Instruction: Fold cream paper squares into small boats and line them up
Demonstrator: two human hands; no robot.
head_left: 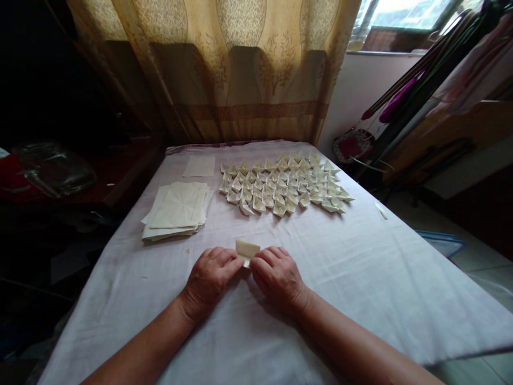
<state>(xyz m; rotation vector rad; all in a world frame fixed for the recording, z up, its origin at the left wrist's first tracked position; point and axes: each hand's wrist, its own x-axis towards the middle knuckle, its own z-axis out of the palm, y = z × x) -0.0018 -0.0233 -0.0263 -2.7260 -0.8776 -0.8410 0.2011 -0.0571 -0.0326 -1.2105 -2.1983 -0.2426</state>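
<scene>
Between my two hands is a small folded piece of cream paper [247, 248], partly hidden by my fingers, with its upper flap standing up. My left hand [211, 275] grips its left side, thumb and fingers closed at the lower edge. Closed on the right side is my right hand [277, 275], its fingertips bent over the paper. Beyond my hands, rows of small folded paper boats [276, 184] stand close together on the cloth. To the left lies a stack of creased paper sheets [178, 206].
A white cloth [352, 289] covers the table. One single sheet [199, 166] lies behind the stack, and a paper scrap [381, 210] is near the right edge. A patterned curtain [244, 80] hangs at the back. Dark furniture [132, 171] stands left; bags and poles lean at right.
</scene>
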